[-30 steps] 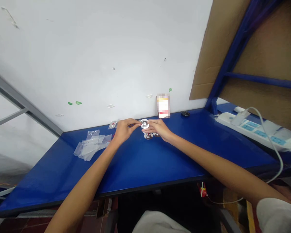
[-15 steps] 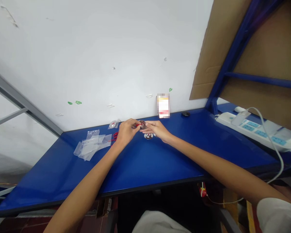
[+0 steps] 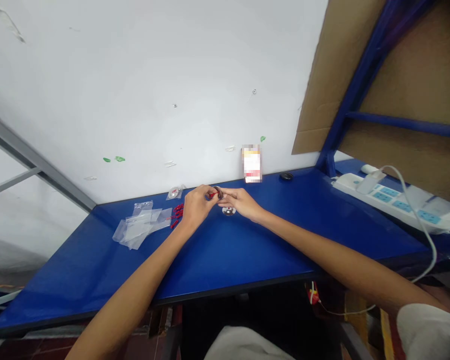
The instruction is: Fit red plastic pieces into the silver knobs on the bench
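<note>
My left hand (image 3: 198, 202) is closed, with thumb and fingertips pinching a small red piece (image 3: 212, 195), perhaps a cord or strap. It meets a small round metal disc (image 3: 219, 193), seen nearly edge-on, which my right hand (image 3: 242, 202) grips between thumb and fingers. The fingers hide part of the disc. Just below my right fingertips, a shiny domed metal disc (image 3: 228, 211) with a red centre lies on the blue table (image 3: 228, 255). Several thin red pieces (image 3: 177, 215) lie beside my left wrist.
Clear plastic bags (image 3: 140, 227) lie overlapped at the left. A bagged metal disc (image 3: 175, 192) sits near the wall. At the back stands a blurred box (image 3: 252, 164), with a black round object (image 3: 286, 176) to its right. A white power strip (image 3: 393, 202) lies far right.
The held disc has turned from showing its hollow face to nearly edge-on. Both hands stay close together in almost the same place.
</note>
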Demonstrator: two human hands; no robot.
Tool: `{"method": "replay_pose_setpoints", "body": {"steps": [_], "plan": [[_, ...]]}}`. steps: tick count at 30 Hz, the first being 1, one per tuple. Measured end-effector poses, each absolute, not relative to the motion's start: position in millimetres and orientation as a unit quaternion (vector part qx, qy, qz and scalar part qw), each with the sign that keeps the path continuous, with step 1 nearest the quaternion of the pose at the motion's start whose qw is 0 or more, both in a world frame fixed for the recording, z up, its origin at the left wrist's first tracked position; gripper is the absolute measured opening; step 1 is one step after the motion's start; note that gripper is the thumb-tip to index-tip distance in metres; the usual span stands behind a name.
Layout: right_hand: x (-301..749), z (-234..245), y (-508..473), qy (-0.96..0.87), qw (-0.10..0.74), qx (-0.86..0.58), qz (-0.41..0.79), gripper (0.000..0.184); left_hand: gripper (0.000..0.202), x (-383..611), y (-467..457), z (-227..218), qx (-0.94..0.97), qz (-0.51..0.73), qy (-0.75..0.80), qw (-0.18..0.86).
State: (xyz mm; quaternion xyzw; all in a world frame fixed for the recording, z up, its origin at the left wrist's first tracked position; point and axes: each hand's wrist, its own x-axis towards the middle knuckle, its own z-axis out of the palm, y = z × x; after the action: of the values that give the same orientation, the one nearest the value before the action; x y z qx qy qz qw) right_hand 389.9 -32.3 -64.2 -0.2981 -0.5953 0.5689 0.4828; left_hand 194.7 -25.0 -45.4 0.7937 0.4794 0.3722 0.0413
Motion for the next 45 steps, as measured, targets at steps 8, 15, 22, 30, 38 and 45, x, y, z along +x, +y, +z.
{"method": "replay_pose_setpoints", "body": {"steps": [8,15,22,30,38,45], "plan": [[392,-72,-29,-0.657,0.486,-0.344,0.462,0.034,0.021,198,-20,-52,0.725,0.448,0.457,0.253],[409,-62,-24,-0.741,0.466,-0.397,0.275,0.017,0.044,201,-18,-51,0.682,0.461,0.431,0.370],[421,-47,-28,-0.822,0.368,-0.417,0.122,0.016,0.021,204,-33,-35,0.773,0.454,0.424,0.133],[429,-45,-20,-0.858,0.376,-0.340,0.080,0.019,0.013,206,-28,-46,0.830,0.347,0.418,0.125],[458,-31,-9,-0.884,0.254,-0.361,0.155,0.013,0.023,187,-13,-44,0.817,0.367,0.441,0.051],[462,-35,-6,-0.899,0.202,-0.349,0.173,0.014,0.023,172,0,-47,0.812,0.340,0.473,0.023]]}}
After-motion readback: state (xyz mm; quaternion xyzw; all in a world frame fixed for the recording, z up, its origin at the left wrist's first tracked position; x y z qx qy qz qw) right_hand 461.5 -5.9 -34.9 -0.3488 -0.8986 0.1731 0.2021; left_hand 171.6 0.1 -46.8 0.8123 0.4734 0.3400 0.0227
